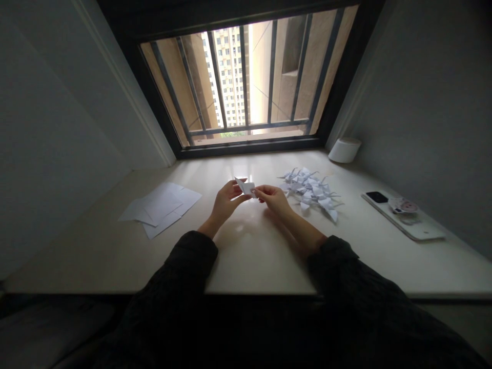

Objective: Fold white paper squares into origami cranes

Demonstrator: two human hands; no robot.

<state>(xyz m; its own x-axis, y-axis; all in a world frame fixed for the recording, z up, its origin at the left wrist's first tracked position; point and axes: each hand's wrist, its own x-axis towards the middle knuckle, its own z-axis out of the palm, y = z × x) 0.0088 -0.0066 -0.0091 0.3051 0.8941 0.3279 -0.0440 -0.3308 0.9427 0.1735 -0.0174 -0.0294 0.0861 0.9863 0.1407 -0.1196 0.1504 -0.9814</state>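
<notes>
Head: hands (226, 202) (274, 199) on seemingly creased paper (246, 187)

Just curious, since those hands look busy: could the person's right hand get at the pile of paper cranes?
Probably yes. The right hand is pinching the folded paper, and the pile of paper cranes lies just beside it with nothing in between. It would likely need to let go of the paper first.

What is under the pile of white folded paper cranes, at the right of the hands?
The pale glossy counter runs under the pile of white folded paper cranes. The surface directly beneath the pile is covered, and the upper cranes hide the lower ones.
</notes>
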